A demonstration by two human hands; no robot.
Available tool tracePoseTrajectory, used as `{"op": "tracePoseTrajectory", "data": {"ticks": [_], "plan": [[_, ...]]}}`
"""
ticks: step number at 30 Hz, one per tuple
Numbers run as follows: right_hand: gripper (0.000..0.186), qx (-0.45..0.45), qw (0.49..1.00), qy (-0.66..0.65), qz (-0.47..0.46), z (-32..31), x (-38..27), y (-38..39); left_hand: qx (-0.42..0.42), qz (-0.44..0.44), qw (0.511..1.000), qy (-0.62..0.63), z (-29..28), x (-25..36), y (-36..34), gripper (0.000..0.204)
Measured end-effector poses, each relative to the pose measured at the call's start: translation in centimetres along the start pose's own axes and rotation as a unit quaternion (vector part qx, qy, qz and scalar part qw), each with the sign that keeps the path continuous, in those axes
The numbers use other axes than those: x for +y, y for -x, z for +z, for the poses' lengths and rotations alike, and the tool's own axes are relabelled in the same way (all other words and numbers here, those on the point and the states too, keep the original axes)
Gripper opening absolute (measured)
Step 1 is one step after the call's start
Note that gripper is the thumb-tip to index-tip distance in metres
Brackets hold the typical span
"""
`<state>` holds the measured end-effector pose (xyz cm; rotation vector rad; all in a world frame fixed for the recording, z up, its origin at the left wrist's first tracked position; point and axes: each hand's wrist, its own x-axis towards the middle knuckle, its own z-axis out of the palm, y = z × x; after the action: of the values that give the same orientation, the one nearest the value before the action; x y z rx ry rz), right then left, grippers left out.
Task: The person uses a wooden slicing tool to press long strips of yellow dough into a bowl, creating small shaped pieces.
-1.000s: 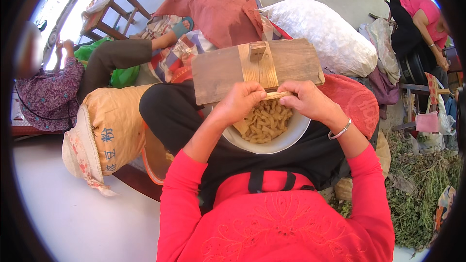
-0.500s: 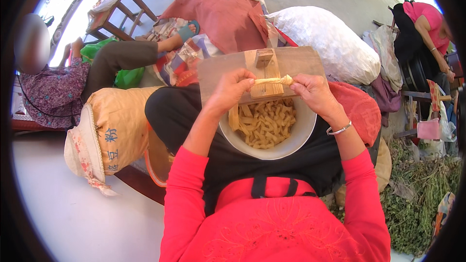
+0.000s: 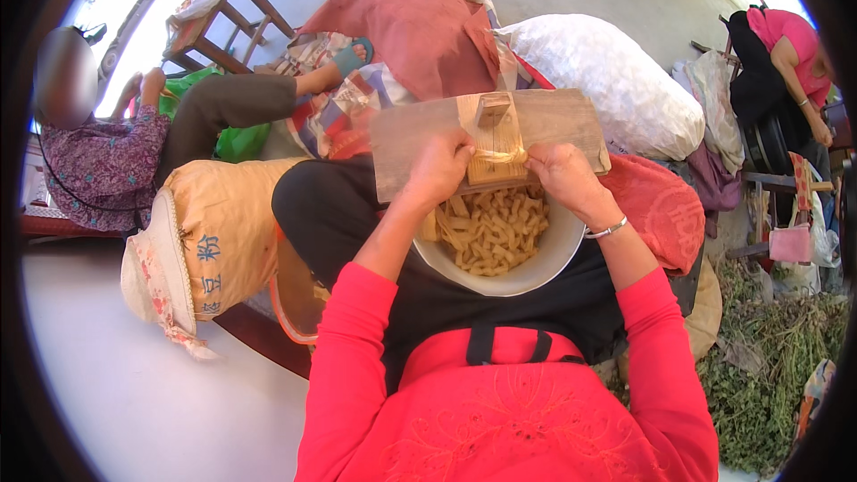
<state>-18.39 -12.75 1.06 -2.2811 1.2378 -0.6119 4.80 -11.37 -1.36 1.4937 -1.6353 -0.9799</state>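
A pale yellow twisted strip [image 3: 498,157], its material unclear, lies across the light wooden block on the board. One end is pinched in my left hand [image 3: 442,167], the other in my right hand [image 3: 566,177]. Beneath both hands, the wooden board [image 3: 406,138] rests over the far side of a white basin [image 3: 571,254]. A short upright peg [image 3: 492,109] stands on the block beyond the strip. Many short, curled yellowish pieces [image 3: 495,236] lie heaped in the basin, which sits on my lap.
To my left are a tan sack [image 3: 237,228] and a pale hat [image 3: 156,277]. Ahead lie a reddish cloth [image 3: 402,27] and a stuffed white sack [image 3: 607,80]. One person [image 3: 98,165] sits at left, another [image 3: 790,58] bends at right. Dried plants [image 3: 777,375] cover the ground at right.
Both hands have come down and nearer the board with the strip, which now lies against the wooden block. Its knotted-looking right end no longer shows beside my right hand.
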Motion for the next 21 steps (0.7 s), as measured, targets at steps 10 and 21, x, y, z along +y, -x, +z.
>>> {"op": "tracePoseTrajectory", "data": {"ticks": [10,21], "plan": [[0.016,0.042,0.999,0.027,0.017,-0.9,0.5,2.8,0.179,0.018,0.96,-0.217,-2.0,-0.8,1.6,0.015],[0.018,0.154,0.985,0.02,-0.072,-1.6,-6.0,4.0,-0.089,-0.052,0.949,0.297,2.8,7.9,7.8,0.026]]}}
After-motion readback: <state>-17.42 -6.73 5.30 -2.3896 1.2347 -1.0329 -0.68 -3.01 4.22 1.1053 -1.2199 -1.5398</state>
